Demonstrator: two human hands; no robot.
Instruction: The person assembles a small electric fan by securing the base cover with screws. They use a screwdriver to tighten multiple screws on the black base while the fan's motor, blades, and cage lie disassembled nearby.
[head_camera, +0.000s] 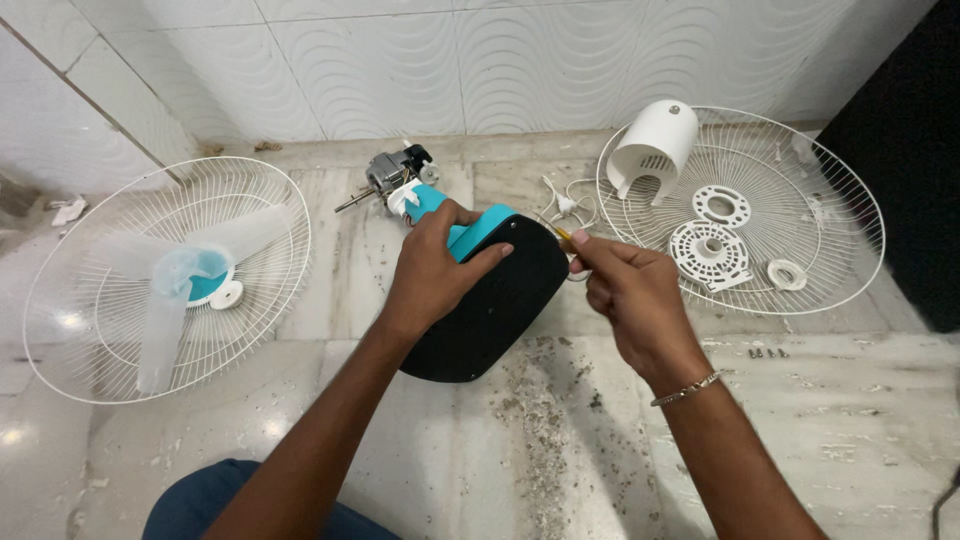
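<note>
Head view looks down on a fan base, black underneath with a teal body, lying tipped on the marble floor near the middle of what I see. My left hand is clamped over its upper edge, fingers wrapped around the teal part. My right hand is closed around a thin tool with a yellow tip, held against the base's right rim. Just past the base, the bare fan motor with its shaft sticks out toward the wall. To my left, a white wire guard lies flat with the translucent blade resting in it. To my right, a second guard holds a white motor cover and round white plastic parts. Grit and dust speckle the floor in front of the base. White tiles with a wavy relief line the wall behind.
</note>
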